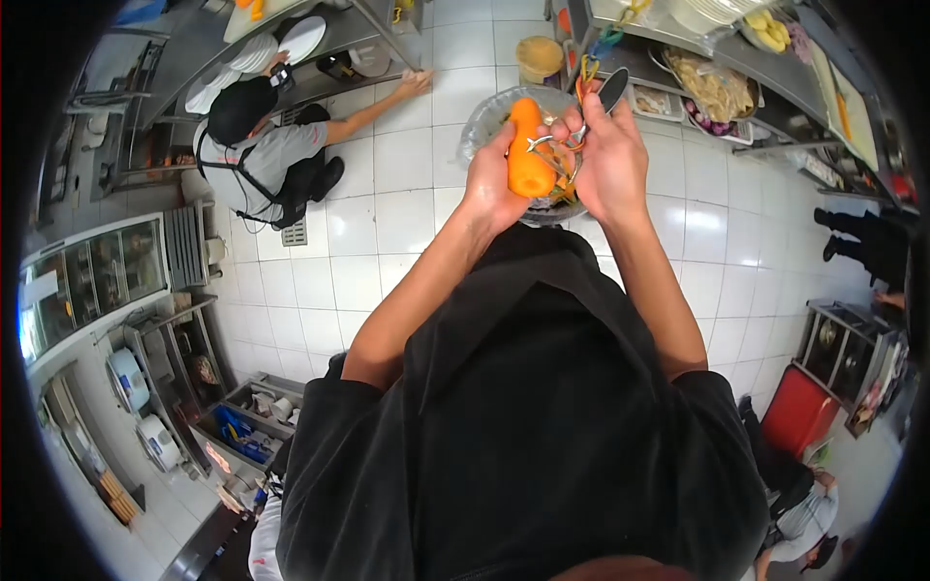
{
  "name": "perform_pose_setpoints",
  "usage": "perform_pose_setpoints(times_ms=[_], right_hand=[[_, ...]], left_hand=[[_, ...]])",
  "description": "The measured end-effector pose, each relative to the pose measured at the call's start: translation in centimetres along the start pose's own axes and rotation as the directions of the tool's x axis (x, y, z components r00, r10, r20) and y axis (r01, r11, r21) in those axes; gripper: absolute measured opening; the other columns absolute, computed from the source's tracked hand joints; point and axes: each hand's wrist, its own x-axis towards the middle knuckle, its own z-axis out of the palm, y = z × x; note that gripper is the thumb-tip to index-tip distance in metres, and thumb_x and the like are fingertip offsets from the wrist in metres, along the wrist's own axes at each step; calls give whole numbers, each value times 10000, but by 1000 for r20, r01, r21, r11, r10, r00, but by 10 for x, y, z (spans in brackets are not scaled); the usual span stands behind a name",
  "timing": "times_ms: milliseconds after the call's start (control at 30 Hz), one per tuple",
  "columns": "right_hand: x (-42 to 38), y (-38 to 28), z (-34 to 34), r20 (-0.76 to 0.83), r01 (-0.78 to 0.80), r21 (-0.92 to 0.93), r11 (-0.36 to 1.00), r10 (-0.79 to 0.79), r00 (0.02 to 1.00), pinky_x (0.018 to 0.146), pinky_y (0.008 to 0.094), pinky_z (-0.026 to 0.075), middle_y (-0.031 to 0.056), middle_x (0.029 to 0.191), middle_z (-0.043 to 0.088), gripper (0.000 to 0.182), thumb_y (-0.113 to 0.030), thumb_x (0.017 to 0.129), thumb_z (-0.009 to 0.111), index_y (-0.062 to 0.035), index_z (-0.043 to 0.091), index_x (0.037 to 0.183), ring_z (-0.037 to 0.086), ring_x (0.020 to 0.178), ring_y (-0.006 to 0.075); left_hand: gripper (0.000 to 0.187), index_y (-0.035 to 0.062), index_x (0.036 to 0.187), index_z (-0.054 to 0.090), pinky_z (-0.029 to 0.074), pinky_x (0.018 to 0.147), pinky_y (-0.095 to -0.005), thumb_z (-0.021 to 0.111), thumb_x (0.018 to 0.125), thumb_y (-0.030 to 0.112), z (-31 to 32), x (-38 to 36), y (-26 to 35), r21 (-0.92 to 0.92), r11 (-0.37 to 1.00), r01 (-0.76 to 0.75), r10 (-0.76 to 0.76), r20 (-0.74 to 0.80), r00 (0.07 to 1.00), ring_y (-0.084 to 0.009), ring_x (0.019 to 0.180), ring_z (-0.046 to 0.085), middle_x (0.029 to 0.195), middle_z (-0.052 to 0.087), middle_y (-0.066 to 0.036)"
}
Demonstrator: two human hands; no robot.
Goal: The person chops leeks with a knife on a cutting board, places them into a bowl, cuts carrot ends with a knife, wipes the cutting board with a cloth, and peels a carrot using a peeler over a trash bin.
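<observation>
Above clear bowl [484, 121] on white tiled floor [387, 242], one carrot [528, 150] held upright, clamped in left hand [492, 189]. One metal peeler [567, 150] gripped in right hand [610, 160], fingers closed round handle, blade laid against carrot's right side. Both forearms raised, angled inward. Far left, one crouching person [262, 155] seen, arm stretched toward low shelf [320, 68].
</observation>
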Motion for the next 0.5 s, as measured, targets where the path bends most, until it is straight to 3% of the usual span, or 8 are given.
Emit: perform_pose_setpoints(times_ms=[233, 333, 500], right_hand=[[-1, -1, -7, 33, 13, 15, 1000, -14, 999, 791, 373, 466, 38, 773, 455, 190, -184, 987, 423, -56, 460, 1122, 499, 730, 174], [1, 0, -4, 18, 20, -3, 1000, -20, 1000, 774, 364, 470, 38, 767, 454, 199, -186, 988, 420, -53, 462, 1131, 498, 722, 172], [1, 9, 2, 5, 34, 14, 999, -34, 999, 729, 336, 469, 31, 749, 449, 172, -166, 981, 441, -50, 465, 1105, 486, 693, 161]], left_hand=[[346, 58, 1027, 482, 453, 865, -370, 242, 1017, 308, 3, 12, -4, -90, 996, 19, -10, 102, 995, -210, 918, 555, 941, 556, -63], [343, 59, 1012, 486, 455, 857, -371, 255, 1015, 312, 8, 11, -4, -73, 997, -9, 14, 58, 998, -213, 912, 555, 932, 558, -65], [341, 55, 1031, 497, 456, 854, -371, 282, 1010, 319, -10, 14, -1, -153, 988, 27, -1, 167, 986, -209, 902, 563, 940, 568, -62]])
